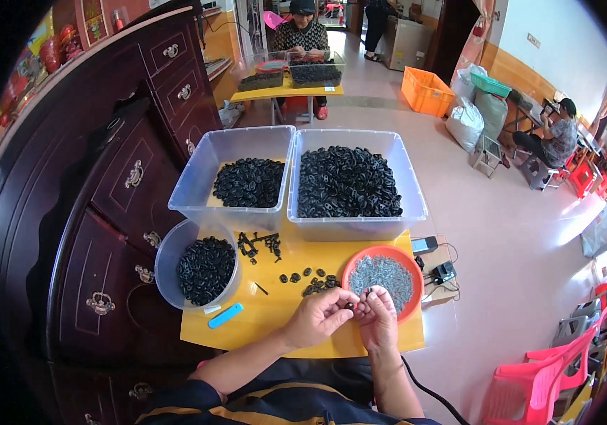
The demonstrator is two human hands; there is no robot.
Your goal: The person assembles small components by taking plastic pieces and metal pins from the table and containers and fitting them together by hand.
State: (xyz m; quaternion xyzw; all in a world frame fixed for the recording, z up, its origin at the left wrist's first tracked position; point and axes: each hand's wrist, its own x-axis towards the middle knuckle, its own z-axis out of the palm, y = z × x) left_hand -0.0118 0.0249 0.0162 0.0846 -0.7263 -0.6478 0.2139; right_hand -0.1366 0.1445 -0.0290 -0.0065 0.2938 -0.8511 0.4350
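My left hand is closed in a pinch on a small black oval plastic part. Close against it, my right hand has thumb and forefinger pressed together; what they hold is too small to make out. Both hands are over the front edge of an orange-red round tray, which holds many small clear or silvery pieces. Several loose black oval parts lie on the yellow table just beyond my left hand.
Two clear bins of black parts stand at the back, a round clear tub at left. A blue tool, a thin black stick and black scraps lie nearby. A dark cabinet borders the left. Two people sit working farther off.
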